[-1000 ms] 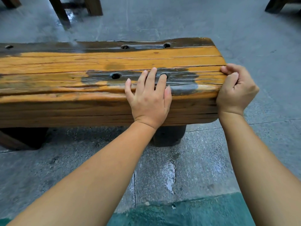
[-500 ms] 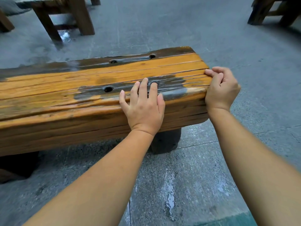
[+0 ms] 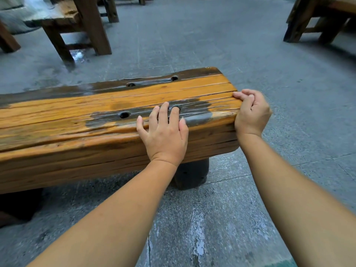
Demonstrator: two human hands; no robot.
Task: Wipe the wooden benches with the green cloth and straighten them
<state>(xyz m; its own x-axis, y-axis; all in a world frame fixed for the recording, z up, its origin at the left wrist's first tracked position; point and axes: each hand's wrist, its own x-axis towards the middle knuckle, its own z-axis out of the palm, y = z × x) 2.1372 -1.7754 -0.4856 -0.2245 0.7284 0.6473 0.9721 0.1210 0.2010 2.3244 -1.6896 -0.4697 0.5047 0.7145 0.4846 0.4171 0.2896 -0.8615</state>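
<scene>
A: So, where are you in the job?

B: You're on the straightening step, by my reading. Your left hand (image 3: 163,137) lies flat on the bench (image 3: 77,120), fingers spread over the near edge and onto the dark damp patch (image 3: 192,110) by the peg holes. Your right hand (image 3: 250,112) is curled around the end of the plank at about 3 o'clock, thumb on top, fingers wrapped over the end face.

A: And the cloth?

B: Neither hand holds it. A sliver of green (image 3: 279,264) shows at the bottom edge, near 5 o'clock, but you cannot tell from this whether that is the cloth. The wet sheen on the top suggests the wiping here is done, or nearly so.

A: What does the next move call for?

B: A firm two-handed shove or pull. The plank looks thick and heavy and sits on a stubby dark leg (image 3: 190,174), so expect it to drag on the rough floor (image 3: 212,218) rather than glide. Keep the right hand's fingers out from under the end. Line it up with the other benches at 11 o'clock (image 3: 77,26) and 2 o'clock (image 3: 317,20), then find the cloth for the next one.
</scene>
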